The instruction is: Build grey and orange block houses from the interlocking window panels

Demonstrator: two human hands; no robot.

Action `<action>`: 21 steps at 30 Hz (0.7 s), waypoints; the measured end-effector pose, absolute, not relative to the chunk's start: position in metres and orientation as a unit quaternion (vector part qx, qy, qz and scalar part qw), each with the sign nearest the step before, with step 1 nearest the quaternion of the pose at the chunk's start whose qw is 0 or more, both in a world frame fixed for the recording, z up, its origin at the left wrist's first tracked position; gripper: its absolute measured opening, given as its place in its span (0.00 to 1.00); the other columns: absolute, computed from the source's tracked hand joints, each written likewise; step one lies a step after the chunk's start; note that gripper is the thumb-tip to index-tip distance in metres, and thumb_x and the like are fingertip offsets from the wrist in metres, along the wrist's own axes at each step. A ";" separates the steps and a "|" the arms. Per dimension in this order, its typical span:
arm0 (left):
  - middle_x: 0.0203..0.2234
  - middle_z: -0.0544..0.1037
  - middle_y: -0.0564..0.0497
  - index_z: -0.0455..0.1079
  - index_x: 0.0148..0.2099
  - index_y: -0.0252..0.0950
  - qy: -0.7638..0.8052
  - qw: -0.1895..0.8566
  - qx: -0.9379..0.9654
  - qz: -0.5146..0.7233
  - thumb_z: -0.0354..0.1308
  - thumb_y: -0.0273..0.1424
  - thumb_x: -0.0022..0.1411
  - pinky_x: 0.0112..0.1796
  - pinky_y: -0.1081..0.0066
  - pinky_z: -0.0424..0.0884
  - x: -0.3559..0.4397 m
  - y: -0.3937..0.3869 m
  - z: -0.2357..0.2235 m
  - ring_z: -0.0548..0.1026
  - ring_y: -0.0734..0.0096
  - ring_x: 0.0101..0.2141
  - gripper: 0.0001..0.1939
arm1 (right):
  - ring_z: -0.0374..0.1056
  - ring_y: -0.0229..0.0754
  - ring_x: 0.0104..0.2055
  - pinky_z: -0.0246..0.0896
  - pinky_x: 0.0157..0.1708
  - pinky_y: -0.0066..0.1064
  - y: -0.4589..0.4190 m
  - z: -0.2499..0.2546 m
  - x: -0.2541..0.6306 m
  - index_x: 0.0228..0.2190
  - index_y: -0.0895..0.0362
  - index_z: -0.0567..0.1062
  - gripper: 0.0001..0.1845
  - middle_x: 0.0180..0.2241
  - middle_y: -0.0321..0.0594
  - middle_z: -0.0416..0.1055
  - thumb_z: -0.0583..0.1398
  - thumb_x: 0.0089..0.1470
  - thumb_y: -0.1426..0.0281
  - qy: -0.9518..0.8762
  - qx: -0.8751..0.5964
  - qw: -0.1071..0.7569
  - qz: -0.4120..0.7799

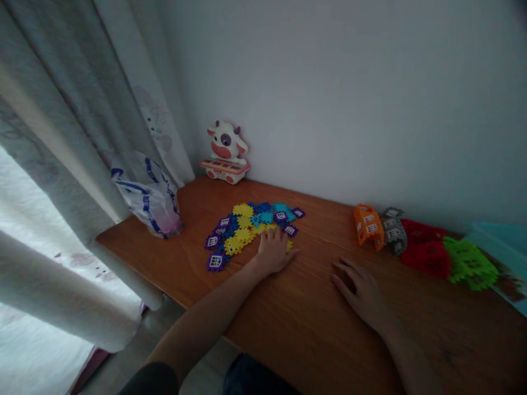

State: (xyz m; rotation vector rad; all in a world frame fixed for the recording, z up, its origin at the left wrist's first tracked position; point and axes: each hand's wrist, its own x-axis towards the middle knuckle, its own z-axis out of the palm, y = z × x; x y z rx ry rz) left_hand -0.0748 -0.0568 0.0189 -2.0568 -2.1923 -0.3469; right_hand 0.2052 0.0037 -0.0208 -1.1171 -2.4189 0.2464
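Observation:
My left hand (pixel 273 250) lies flat with fingers stretched out on the right edge of a spread of flat interlocking plastic tiles (pixel 242 230), yellow, blue, teal and purple with white window prints. My right hand (pixel 359 289) rests open, palm down, on the bare wooden table (pixel 304 318), apart from any piece. To its far right stands a row of built tile houses: orange (pixel 368 225), grey (pixel 394 231), red (pixel 426 249) and green (pixel 469 264).
A cow-shaped toy keyboard (pixel 225 153) stands at the back corner against the wall. A white and blue plastic bag (pixel 149 198) lies at the table's left end by the curtains (pixel 61 181). A teal box (pixel 504 247) sits at the far right.

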 end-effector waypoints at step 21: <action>0.67 0.60 0.30 0.62 0.68 0.33 -0.743 0.069 -0.659 -0.097 0.49 0.55 0.68 0.59 0.32 0.56 -0.057 -0.067 0.025 0.60 0.33 0.64 0.38 | 0.69 0.59 0.59 0.61 0.61 0.59 0.006 -0.023 0.206 0.51 0.53 0.78 0.28 0.60 0.51 0.70 0.54 0.62 0.48 -0.875 -0.412 0.230 0.105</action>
